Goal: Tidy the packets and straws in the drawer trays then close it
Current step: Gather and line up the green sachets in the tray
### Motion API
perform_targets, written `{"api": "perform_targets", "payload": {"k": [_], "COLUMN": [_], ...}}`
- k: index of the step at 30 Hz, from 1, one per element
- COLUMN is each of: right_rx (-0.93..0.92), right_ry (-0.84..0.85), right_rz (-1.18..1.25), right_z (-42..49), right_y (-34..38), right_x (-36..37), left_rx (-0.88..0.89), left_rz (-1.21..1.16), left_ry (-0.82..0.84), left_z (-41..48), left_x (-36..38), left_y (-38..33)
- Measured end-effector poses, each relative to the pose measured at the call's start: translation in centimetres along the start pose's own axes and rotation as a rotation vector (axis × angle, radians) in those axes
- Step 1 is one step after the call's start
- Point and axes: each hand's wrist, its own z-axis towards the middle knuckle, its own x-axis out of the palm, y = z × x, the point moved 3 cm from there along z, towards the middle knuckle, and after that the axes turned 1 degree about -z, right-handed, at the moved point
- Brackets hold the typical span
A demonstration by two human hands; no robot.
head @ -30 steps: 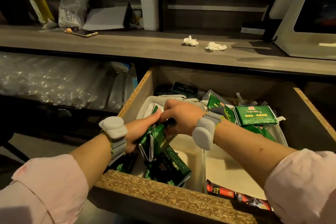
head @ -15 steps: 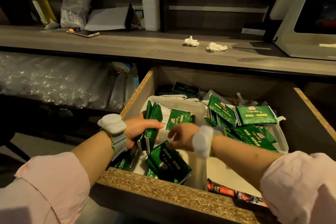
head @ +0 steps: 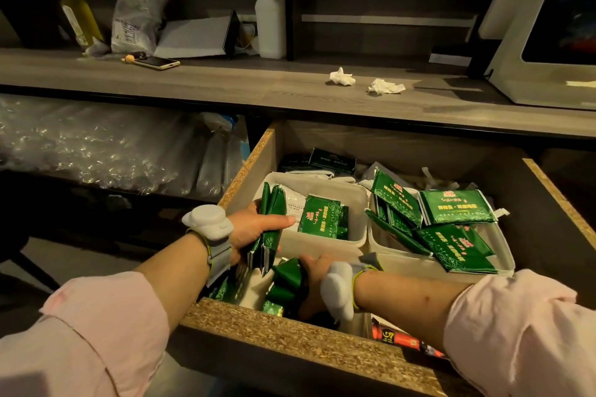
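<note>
The wooden drawer (head: 290, 329) stands pulled out below the counter. Inside sit white plastic trays: a back-left tray (head: 325, 184) with one flat green packet (head: 322, 217), and a right tray (head: 503, 248) piled with several green packets (head: 451, 235). My left hand (head: 254, 229) is shut on an upright stack of green packets (head: 271, 226) at the left tray's edge. My right hand (head: 314, 284) reaches down into the near-left tray and grips a bundle of green packets (head: 287, 284). No straws are clearly visible.
A red packet (head: 396, 338) lies at the drawer's near right. Dark packets (head: 332, 159) sit at the drawer's back. On the counter lie two crumpled tissues (head: 342, 77), a phone (head: 156, 62), a white bottle (head: 270, 22) and a machine (head: 548, 26). Bagged plastic cups (head: 96, 151) fill the left shelf.
My right hand dropped from the stack in my left hand down into the near-left tray and closed on packets there. My left hand stayed put, holding its stack upright.
</note>
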Motion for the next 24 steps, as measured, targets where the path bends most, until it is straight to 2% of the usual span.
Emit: {"api": "perform_targets", "payload": {"k": [2, 5, 10, 12, 16, 18, 21, 24], "right_rx": [0.018, 0.059, 0.045, 0.024, -0.024, -0.039, -0.076, -0.066], "right_ry": [0.078, 0.202, 0.160, 0.138, 0.089, 0.178, 0.317, 0.248], "right_rz": [0.190, 0.746, 1.250, 1.352, 1.369, 1.405, 1.588, 1.689], "right_z": [-0.6, -1.8, -3.2, -2.5, -1.0, -0.6, -0.9, -1.0], "right_y": [-0.8, -2.4, -3.0, -2.1, 0.5, 1.2, 1.6, 1.5], "right_x": [-1.2, -3.1, -6.0, -5.7, -4.4, -4.1, -4.2, -4.5], "left_rx": [0.007, 0.028, 0.043, -0.011, -0.091, -0.111, -0.118, -0.158], "left_rz": [-0.008, -0.061, -0.141, -0.189, -0.290, -0.317, -0.192, -0.160], "left_ry": [0.015, 0.045, 0.075, 0.107, 0.228, 0.250, 0.226, 0.176], "left_z": [0.0, 0.1, -0.1, -0.3, -0.3, -0.1, 0.1, 0.6], "left_x": [-0.1, -0.3, 0.0, 0.5, 1.4, 1.3, 0.9, 0.4], "left_y": [-0.1, -0.2, -0.4, -0.1, 0.7, 0.9, 1.0, 0.9]}}
